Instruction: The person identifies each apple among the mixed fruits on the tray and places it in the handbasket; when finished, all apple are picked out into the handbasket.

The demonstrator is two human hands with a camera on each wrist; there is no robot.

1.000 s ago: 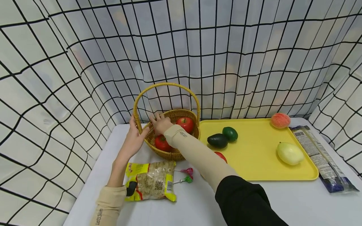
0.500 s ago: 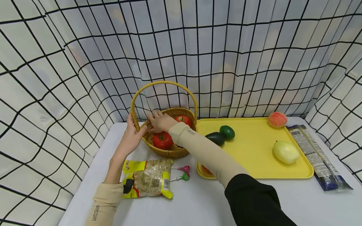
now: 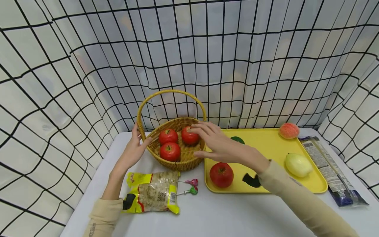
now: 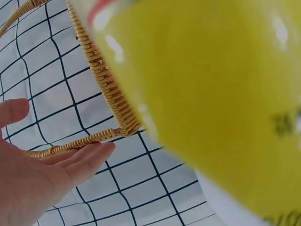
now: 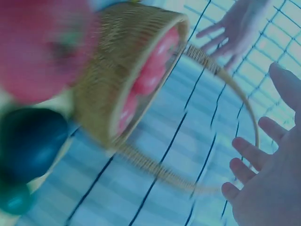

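A woven basket (image 3: 188,153) with a tall handle (image 3: 171,91) holds three red apples, a rear-left apple (image 3: 168,136), a front-left apple (image 3: 170,151) and a right apple (image 3: 189,136). My left hand (image 3: 132,150) rests against the basket's left side at the handle's foot. Its fingers lie straight along the wicker in the left wrist view, with the thumb apart. Over the basket's right rim hovers my right hand (image 3: 219,143), fingers extended and holding nothing. Another red apple (image 3: 221,175) sits at the near-left corner of the yellow tray (image 3: 266,138).
The tray also bears a pear (image 3: 298,165), a peach (image 3: 289,130), a green fruit (image 3: 238,140) and a dark avocado (image 5: 35,143). In front of the basket lie a yellow snack bag (image 3: 157,192) and two lollipops (image 3: 192,186). A long packet (image 3: 333,171) flanks the tray; netting (image 3: 225,65) surrounds the table.
My right hand has withdrawn from inside the basket toward the right, leaving the rear-left apple there uncovered. My left hand has stayed at the basket's left side.
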